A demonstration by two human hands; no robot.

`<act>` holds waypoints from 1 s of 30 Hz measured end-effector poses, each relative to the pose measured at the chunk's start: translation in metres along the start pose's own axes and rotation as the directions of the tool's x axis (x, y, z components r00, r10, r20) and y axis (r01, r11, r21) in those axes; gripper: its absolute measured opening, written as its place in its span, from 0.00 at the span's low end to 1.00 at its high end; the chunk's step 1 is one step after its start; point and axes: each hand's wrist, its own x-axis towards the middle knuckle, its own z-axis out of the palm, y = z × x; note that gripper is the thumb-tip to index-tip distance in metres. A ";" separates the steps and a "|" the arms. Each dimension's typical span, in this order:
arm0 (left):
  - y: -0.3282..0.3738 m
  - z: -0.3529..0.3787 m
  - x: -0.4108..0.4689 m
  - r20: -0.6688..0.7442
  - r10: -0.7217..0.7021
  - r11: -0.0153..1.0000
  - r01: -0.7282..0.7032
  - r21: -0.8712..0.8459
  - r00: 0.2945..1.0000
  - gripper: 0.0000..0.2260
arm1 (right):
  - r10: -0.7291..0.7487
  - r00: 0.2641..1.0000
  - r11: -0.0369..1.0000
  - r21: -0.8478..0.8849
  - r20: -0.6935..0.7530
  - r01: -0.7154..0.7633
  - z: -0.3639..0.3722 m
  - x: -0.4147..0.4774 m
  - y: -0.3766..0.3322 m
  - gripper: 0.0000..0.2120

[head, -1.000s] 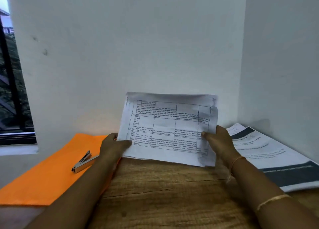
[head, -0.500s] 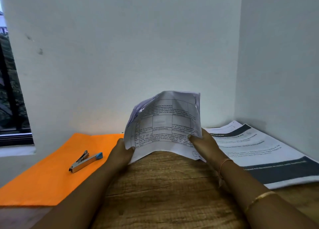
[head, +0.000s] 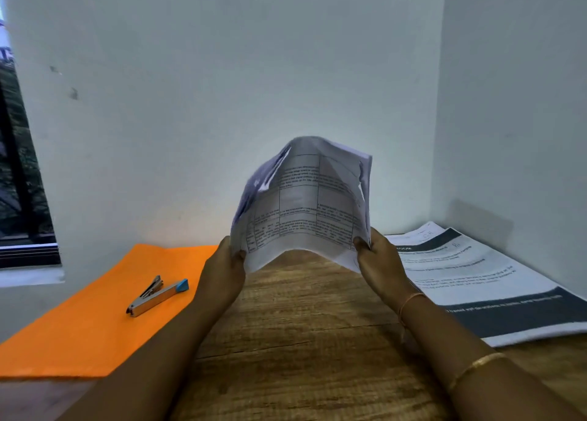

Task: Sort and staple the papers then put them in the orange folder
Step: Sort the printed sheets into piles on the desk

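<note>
I hold a stack of printed papers with a table on them (head: 305, 204) upright above the wooden desk (head: 301, 331). My left hand (head: 222, 274) grips their lower left edge and my right hand (head: 381, 268) grips their lower right edge. The sheets bow upward into an arch between my hands. An orange folder (head: 95, 319) lies flat on the left, and a small metal stapler with a blue tip (head: 157, 296) rests on it. More printed papers with dark bands (head: 482, 281) lie flat on the right.
White walls close the desk at the back and on the right, forming a corner. A window (head: 19, 182) with a dark frame sits at the far left. The folder overhangs the desk's left edge.
My hands have come closer together, so the flat, wide sheets now bulge upward and look narrower. The stapler, hidden partly by my left arm before, shows in full.
</note>
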 end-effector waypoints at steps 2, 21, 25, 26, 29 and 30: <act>-0.001 0.000 -0.001 0.034 0.007 1.000 -0.008 0.016 0.999 0.12 | 0.016 1.000 1.000 -0.011 0.001 -0.016 0.000 0.000 0.002 0.12; -0.013 -0.003 0.010 0.140 -0.413 0.908 0.419 -0.016 0.900 0.06 | 0.355 0.932 0.934 0.012 0.077 -0.357 -0.029 0.015 0.014 0.06; -0.016 -0.003 0.011 0.200 -0.411 0.897 0.434 -0.087 0.889 0.06 | 0.402 0.913 0.901 0.148 0.073 -0.408 -0.031 0.015 0.021 0.07; -0.017 -0.003 0.010 0.208 -0.396 0.901 0.423 -0.101 0.894 0.06 | 0.398 0.915 0.901 0.157 0.072 -0.404 -0.030 0.014 0.022 0.07; -0.018 -0.003 0.008 0.225 -0.368 0.910 0.399 -0.113 0.902 0.06 | 0.365 0.929 0.917 0.148 0.067 -0.371 -0.028 0.012 0.023 0.06; -0.017 -0.003 0.008 0.233 -0.366 0.908 0.401 -0.123 0.901 0.07 | 0.357 0.932 0.921 0.146 0.064 -0.362 -0.027 0.012 0.023 0.06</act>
